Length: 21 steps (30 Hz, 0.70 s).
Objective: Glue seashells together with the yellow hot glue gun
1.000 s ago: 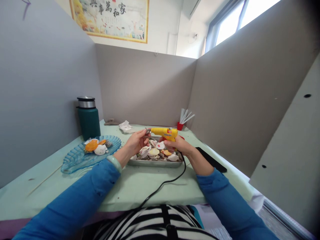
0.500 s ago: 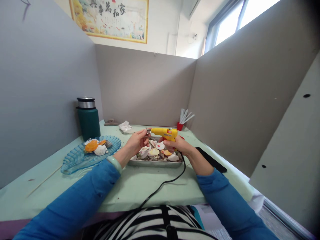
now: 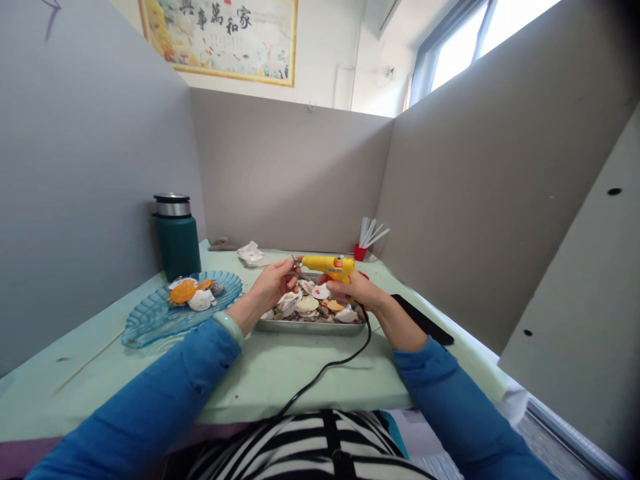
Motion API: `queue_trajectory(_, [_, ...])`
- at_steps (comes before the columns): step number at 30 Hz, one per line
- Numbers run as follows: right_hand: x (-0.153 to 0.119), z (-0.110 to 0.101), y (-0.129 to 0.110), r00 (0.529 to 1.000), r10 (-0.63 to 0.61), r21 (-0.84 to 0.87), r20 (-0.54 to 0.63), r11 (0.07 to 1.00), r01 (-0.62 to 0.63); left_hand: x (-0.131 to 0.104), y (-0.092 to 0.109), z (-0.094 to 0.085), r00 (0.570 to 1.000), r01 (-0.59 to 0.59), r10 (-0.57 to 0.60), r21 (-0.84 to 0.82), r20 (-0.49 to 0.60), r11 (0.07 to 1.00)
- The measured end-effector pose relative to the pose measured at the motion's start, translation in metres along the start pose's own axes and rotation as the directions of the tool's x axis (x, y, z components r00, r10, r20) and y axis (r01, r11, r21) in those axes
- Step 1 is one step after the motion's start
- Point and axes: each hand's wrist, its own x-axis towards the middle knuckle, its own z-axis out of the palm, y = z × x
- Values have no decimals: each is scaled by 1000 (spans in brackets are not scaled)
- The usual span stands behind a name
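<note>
My right hand (image 3: pixel 347 288) is wrapped round the grip of a yellow hot glue gun (image 3: pixel 325 265), its nozzle pointing left. At the nozzle tip, the fingers of my left hand (image 3: pixel 274 283) are pinched on a small dark thing, too small and too covered to name. Beneath both hands lies a metal tray (image 3: pixel 310 328) heaped with seashells (image 3: pixel 307 305), white, yellow and orange. From the gun's handle a black cord (image 3: pixel 325 369) runs down over the table edge toward my lap.
To the left, a blue glass dish (image 3: pixel 150 327) holds several shells (image 3: pixel 184 291), with a green bottle (image 3: pixel 177 240) behind it. A thin stick (image 3: pixel 90 360) lies nearby. At the back are crumpled tissue (image 3: pixel 250 253) and a red cup (image 3: pixel 360 252) of glue sticks. A black flat object (image 3: pixel 423 320) lies right.
</note>
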Motion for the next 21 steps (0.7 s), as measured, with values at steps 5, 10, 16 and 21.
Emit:
queue_trajectory(5, [1, 0, 2, 1000, -19, 8, -12, 1000, 19, -1, 0, 1, 1000, 7, -7, 5, 10, 1000])
queue_trajectory(10, [2, 0, 3, 999, -34, 22, -2, 999, 34, -1, 1, 2, 999, 10, -10, 10, 32, 1000])
queue_trajectory(16, [2, -1, 5, 999, -33, 13, -22, 999, 33, -1, 0, 1, 999, 22, -22, 3, 48, 1000])
queue_trajectory(21, [2, -2, 7, 999, -37, 30, 5, 999, 37, -1, 0, 0, 998, 25, -24, -14, 51, 1000])
